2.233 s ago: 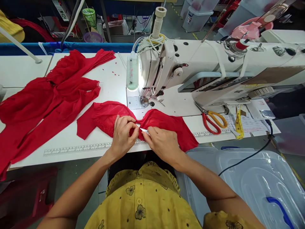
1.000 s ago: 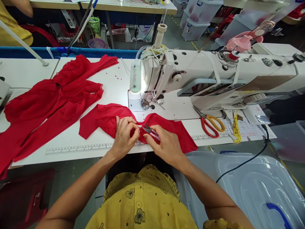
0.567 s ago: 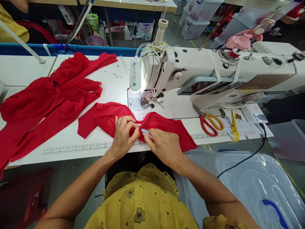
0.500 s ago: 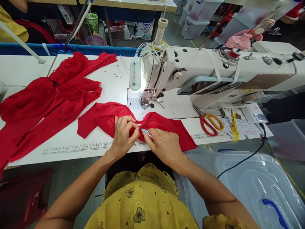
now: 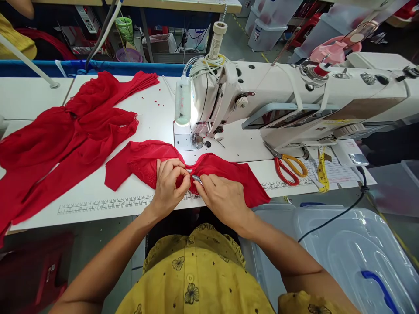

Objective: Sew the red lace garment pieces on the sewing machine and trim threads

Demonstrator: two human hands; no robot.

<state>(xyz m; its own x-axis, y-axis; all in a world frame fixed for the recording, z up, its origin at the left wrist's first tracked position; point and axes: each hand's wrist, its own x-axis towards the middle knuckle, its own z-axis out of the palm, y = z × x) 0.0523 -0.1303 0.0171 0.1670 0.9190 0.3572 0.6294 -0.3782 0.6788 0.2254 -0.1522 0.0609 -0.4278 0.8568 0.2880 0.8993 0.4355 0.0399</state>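
A red bra (image 5: 237, 174) lies spread along the table's front edge, its two cups left and right of my hands. My left hand (image 5: 169, 185) is closed in a pinch at the bra's middle, where a small whitish bit shows by the fingertips. In my right hand (image 5: 224, 198) is a pair of thread snips (image 5: 197, 179), closed in the fingers. The metal tips point left toward my left fingertips, close to the red fabric. Most of the snips' body is hidden under my fingers.
A white sewing machine (image 5: 262, 87) with a lit lamp (image 5: 183, 100) stands just behind the bra. More red garments (image 5: 75, 131) are heaped at the left. Scissors (image 5: 288, 168), a yellow tape measure (image 5: 322, 170) and papers lie at the right. A lidded clear bin (image 5: 347, 253) stands below.
The snips in my right hand have turned and shifted slightly, with their metal looking narrower now. My left hand holds its pinch in nearly the same place. The view has shifted slightly.
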